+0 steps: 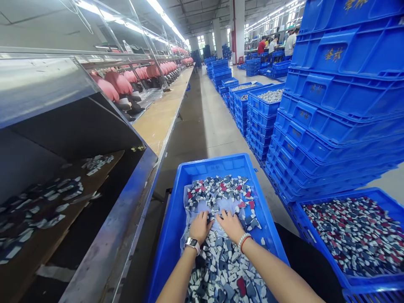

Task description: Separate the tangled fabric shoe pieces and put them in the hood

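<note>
A blue plastic crate point(170, 235) holds many small moulded pieces point(221, 265) in grey, white, dark blue and red, lying on a pale plastic sheet point(202, 207). My left hand point(201, 228), with a watch at the wrist, reaches into the crate and rests on the pieces, thumb and fingers apart. Beside it my right hand point(231, 226), wearing a beaded bracelet, touches the pieces with fingers spread. A few dark pieces lie by the fingertips of both hands; I see none firmly gripped. The fingertips are partly hidden among the pieces.
Tall stacks of blue crates point(334, 92) stand on the right. Another crate point(303, 219) of similar pieces sits low at the right. On the left are a metal-edged bin point(132, 202) with pieces on cardboard and a long bench point(164, 113). People point(271, 44) work far back.
</note>
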Tool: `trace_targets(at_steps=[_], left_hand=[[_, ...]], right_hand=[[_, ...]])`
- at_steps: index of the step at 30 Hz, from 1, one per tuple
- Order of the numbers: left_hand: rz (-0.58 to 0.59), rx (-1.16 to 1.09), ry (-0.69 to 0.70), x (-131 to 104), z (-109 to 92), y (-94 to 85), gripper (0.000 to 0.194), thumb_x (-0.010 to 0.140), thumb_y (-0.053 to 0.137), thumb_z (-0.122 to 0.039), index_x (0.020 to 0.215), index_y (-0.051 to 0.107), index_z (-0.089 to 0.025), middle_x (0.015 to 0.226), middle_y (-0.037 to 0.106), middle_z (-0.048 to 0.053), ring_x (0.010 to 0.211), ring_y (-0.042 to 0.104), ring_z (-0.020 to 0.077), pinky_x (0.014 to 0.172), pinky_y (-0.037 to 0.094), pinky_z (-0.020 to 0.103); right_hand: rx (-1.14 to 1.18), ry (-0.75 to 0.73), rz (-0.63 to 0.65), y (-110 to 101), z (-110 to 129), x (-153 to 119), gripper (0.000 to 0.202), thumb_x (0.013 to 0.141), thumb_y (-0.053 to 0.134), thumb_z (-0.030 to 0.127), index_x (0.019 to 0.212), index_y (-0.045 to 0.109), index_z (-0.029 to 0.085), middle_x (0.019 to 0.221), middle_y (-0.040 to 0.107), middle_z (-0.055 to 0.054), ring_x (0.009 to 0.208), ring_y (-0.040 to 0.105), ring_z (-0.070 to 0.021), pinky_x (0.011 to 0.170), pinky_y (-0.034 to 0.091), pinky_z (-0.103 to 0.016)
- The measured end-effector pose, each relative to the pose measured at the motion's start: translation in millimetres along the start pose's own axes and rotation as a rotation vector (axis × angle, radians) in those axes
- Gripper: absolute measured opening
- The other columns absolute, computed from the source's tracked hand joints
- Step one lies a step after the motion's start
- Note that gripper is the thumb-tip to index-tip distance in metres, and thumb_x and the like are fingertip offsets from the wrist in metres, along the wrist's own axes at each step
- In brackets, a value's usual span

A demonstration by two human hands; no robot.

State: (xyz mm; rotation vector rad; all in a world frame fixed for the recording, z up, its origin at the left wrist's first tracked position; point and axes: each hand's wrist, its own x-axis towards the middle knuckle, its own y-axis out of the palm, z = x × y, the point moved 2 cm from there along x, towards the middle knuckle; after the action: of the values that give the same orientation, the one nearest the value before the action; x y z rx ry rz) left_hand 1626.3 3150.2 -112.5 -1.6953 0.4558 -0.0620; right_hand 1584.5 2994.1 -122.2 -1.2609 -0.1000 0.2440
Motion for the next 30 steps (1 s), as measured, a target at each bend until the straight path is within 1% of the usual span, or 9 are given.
trace_targets(at_steps=[7, 12, 17, 19, 22, 24, 26, 28, 30], left_hand=[[0.040, -0.080, 0.015, 9, 12, -6.3, 0.040, 0.097, 0.050, -0.038, 0.131, 0.050, -0.016, 0.129, 0.059, 0.013, 0.098, 0.063, 0.0236, 0.092, 0.050, 0.045], [-0.020, -0.177, -0.054, 5, 13, -2.4, 0.038, 0.097, 0.052, -0.037, 0.129, 0.052, -0.017, 0.129, 0.059, 0.014, 0.097, 0.064, 0.0244, 0.092, 0.050, 0.048], [-0.174, -0.391, -0.111, -8, 18, -2.2, 0.032, 0.094, 0.057, -0.033, 0.122, 0.057, -0.018, 0.122, 0.064, 0.010, 0.106, 0.063, 0.0233, 0.096, 0.049, 0.044], [-0.280, -0.495, -0.173, -11, 24, -6.7, 0.032, 0.092, 0.058, -0.035, 0.119, 0.058, -0.017, 0.119, 0.065, 0.010, 0.109, 0.062, 0.0231, 0.098, 0.049, 0.043], [-0.430, -0.647, -0.276, -12, 31, -19.3, 0.039, 0.089, 0.059, -0.042, 0.119, 0.057, -0.016, 0.116, 0.066, 0.011, 0.107, 0.062, 0.0242, 0.098, 0.048, 0.044], [-0.501, -0.744, -0.324, -18, 31, -29.4, 0.048, 0.088, 0.056, -0.052, 0.119, 0.055, -0.015, 0.113, 0.066, 0.011, 0.105, 0.062, 0.0247, 0.098, 0.048, 0.043], [-0.536, -0.827, -0.370, -37, 26, -37.1, 0.058, 0.088, 0.049, -0.063, 0.116, 0.055, -0.013, 0.112, 0.066, 0.011, 0.106, 0.062, 0.0265, 0.099, 0.047, 0.042], [-0.533, -0.894, -0.411, -73, 16, -38.4, 0.063, 0.088, 0.044, -0.068, 0.113, 0.057, -0.012, 0.112, 0.067, 0.013, 0.109, 0.062, 0.0282, 0.100, 0.047, 0.042], [-0.497, -0.938, -0.418, -122, 2, -31.0, 0.054, 0.089, 0.051, -0.062, 0.112, 0.060, -0.014, 0.114, 0.067, 0.013, 0.107, 0.063, 0.0257, 0.099, 0.049, 0.046]], right_hand=[[0.305, 0.030, -0.014, -6, -17, 4, 0.044, 0.089, 0.054, 0.006, 0.131, 0.052, 0.020, 0.126, 0.057, -0.009, 0.103, 0.060, -0.0235, 0.088, 0.053, -0.045], [0.757, 0.196, -0.167, -17, -32, 11, 0.046, 0.079, 0.067, 0.008, 0.122, 0.055, 0.019, 0.119, 0.059, -0.006, 0.100, 0.059, -0.0212, 0.092, 0.050, -0.043], [1.306, 0.478, -0.269, -26, -45, 23, 0.025, 0.092, 0.059, 0.028, 0.113, 0.053, 0.016, 0.087, 0.058, 0.000, 0.068, 0.056, -0.0118, 0.061, 0.050, -0.027], [1.494, 0.511, -0.241, -36, -50, 25, 0.022, 0.095, 0.054, 0.037, 0.098, 0.056, 0.015, 0.074, 0.052, 0.003, 0.056, 0.048, -0.0081, 0.049, 0.041, -0.021], [1.715, 0.480, -0.167, -58, -52, 22, 0.035, 0.095, 0.052, 0.046, 0.076, 0.050, 0.017, 0.061, 0.041, 0.007, 0.047, 0.034, -0.0055, 0.042, 0.029, -0.019], [1.824, 0.424, -0.122, -75, -42, 17, 0.039, 0.091, 0.055, 0.049, 0.070, 0.046, 0.018, 0.058, 0.037, 0.008, 0.045, 0.029, -0.0049, 0.041, 0.026, -0.019], [1.902, 0.346, -0.055, -93, -15, 13, 0.039, 0.082, 0.063, 0.051, 0.069, 0.046, 0.019, 0.055, 0.034, 0.009, 0.044, 0.026, -0.0044, 0.040, 0.023, -0.019], [1.946, 0.243, 0.056, -113, 29, 12, 0.039, 0.069, 0.071, 0.051, 0.070, 0.050, 0.018, 0.053, 0.034, 0.009, 0.043, 0.025, -0.0042, 0.039, 0.021, -0.019], [1.953, 0.126, 0.192, -135, 87, 14, 0.038, 0.061, 0.077, 0.045, 0.077, 0.055, 0.018, 0.053, 0.038, 0.008, 0.044, 0.029, -0.0048, 0.039, 0.021, -0.019]])
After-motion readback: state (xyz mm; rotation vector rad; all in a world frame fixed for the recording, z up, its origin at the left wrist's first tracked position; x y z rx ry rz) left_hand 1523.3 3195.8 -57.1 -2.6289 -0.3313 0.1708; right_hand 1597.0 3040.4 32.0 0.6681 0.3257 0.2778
